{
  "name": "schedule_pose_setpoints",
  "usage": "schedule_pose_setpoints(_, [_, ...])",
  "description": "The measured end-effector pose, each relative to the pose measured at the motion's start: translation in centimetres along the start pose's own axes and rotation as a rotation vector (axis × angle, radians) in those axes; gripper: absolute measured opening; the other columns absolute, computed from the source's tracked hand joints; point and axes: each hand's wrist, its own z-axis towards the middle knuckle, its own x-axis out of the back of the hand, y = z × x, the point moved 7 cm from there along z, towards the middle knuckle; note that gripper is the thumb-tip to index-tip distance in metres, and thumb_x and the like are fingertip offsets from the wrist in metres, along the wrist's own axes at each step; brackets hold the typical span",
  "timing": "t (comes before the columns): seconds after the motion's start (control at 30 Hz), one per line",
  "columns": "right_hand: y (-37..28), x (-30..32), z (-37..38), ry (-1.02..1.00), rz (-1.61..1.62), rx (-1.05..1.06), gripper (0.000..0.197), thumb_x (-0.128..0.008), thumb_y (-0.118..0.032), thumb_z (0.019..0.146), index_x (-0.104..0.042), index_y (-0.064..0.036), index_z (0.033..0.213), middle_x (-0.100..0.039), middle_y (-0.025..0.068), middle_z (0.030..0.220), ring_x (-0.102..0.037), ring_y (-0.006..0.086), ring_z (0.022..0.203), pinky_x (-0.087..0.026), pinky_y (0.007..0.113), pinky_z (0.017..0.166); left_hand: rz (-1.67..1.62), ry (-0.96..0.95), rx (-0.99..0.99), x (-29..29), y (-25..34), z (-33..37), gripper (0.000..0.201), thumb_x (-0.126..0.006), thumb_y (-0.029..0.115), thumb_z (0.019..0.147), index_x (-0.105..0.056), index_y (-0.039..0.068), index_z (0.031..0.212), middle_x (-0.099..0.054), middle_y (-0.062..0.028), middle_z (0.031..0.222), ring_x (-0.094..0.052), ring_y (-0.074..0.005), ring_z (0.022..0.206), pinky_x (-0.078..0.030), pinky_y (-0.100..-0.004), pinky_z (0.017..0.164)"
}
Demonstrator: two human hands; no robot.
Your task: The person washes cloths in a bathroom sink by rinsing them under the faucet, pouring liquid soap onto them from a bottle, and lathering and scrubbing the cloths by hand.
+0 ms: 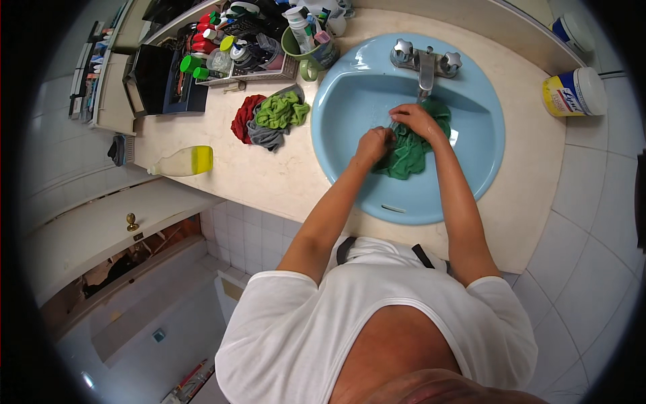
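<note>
A wet, dark green cloth lies bunched in the light blue sink, partly under the faucet. My left hand is closed on the cloth's left edge. Just above and to the right, my right hand bends over the cloth with its fingertips pinched together close to my left hand. A small pale patch shows between the two hands; I cannot make out what it is. Part of the cloth is hidden beneath my right hand and wrist.
Crumpled red, grey and lime green cloths lie on the counter left of the sink. Farther left is a bottle with a yellow label. Behind stand a basket of bottles and a green mug. A white-lidded tub sits at right.
</note>
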Motion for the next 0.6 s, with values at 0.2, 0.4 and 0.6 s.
schedule_pose_setpoints(0.2, [0.7,2.8,-4.5,0.534,-0.615,0.025,0.062,-0.072,-0.031,0.068,-0.052,-0.0224,0.126,-0.046,0.0039,0.133,-0.038,0.0266,0.125,-0.031,0.049,0.096,-0.414,0.125,0.195,5.5,1.3,4.8,0.019,-0.060,0.024,0.085,-0.063,0.007,0.094,-0.064,-0.0070,0.081,-0.061,-0.0191,0.073,-0.047,-0.0300,0.068])
schedule_pose_setpoints(0.4, [-3.0,3.2,-6.3,0.687,-0.705,0.205,0.067,-0.073,-0.027,0.065,-0.050,-0.0273,0.127,-0.050,0.0026,0.128,-0.041,0.0290,0.118,-0.024,0.048,0.093,-0.887,-0.179,0.089,9.7,7.5,4.4,0.020,-0.059,0.022,0.088,-0.059,0.004,0.098,-0.059,0.0010,0.090,-0.054,-0.0071,0.083,-0.043,-0.0218,0.072])
schedule_pose_setpoints(0.6, [-0.8,5.4,-6.2,0.834,-0.707,0.168,0.036,-0.074,-0.029,0.064,-0.068,-0.0189,0.098,-0.061,0.0007,0.110,-0.045,0.0254,0.110,-0.022,0.051,0.089,-1.315,-0.067,0.037,12.7,6.4,2.0,0.021,-0.059,0.025,0.089,-0.060,0.007,0.099,-0.062,-0.0013,0.093,-0.057,-0.0124,0.090,-0.045,-0.0275,0.083])
